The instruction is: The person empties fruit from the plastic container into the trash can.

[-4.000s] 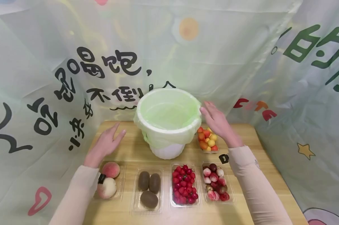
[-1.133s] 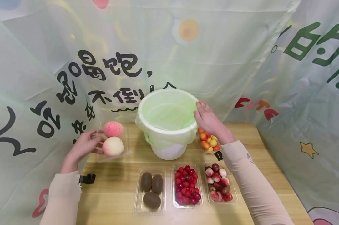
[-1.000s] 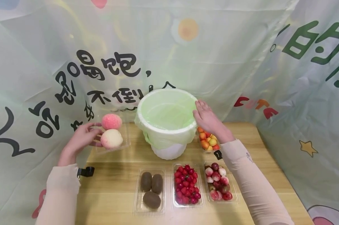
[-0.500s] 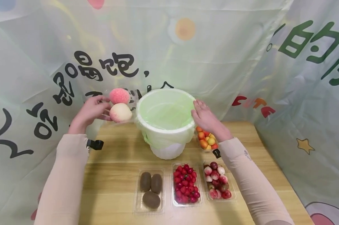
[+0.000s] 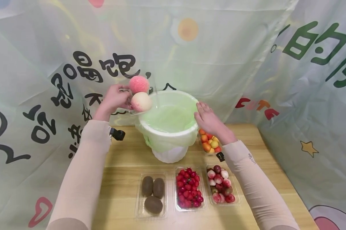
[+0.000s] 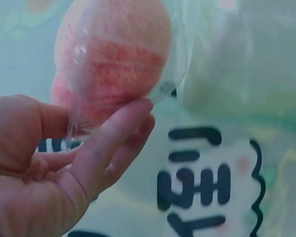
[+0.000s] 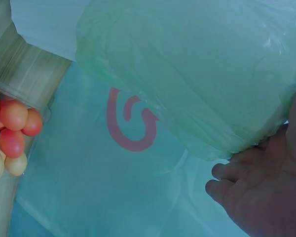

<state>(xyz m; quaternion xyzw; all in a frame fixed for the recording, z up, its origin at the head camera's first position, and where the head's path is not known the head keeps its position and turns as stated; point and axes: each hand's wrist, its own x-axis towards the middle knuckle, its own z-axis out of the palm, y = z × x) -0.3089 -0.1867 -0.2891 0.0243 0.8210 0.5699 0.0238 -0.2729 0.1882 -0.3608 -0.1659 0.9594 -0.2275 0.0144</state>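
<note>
My left hand (image 5: 115, 98) grips the edge of a clear plastic tray (image 6: 179, 61), thumb on one side and fingers on the other. Two peaches, a pink one (image 5: 139, 84) and a paler one (image 5: 142, 102), sit in it. The tray is up in the air, tilted, and overlaps the left rim of a white bucket (image 5: 170, 155) in the head view. A pale green bag (image 5: 173, 116) lines the bucket and folds over its rim. Against the right side of that rim rests my right hand (image 5: 210, 118), fingers extended; in the right wrist view its fingers touch the bag.
Along the front of the wooden table (image 5: 118, 191) lie trays of kiwis (image 5: 153, 204), red berries (image 5: 188, 188) and small dark-red and white fruits (image 5: 219, 179). A tray of orange and yellow fruits (image 5: 210, 142) stands right of the bucket, partly behind my right arm. Printed curtains (image 5: 219, 48) enclose the table.
My left hand has taken the peach tray from the table's left side, raised it and carried it right to the bucket's rim. My right hand has come onto the rim and stayed there.
</note>
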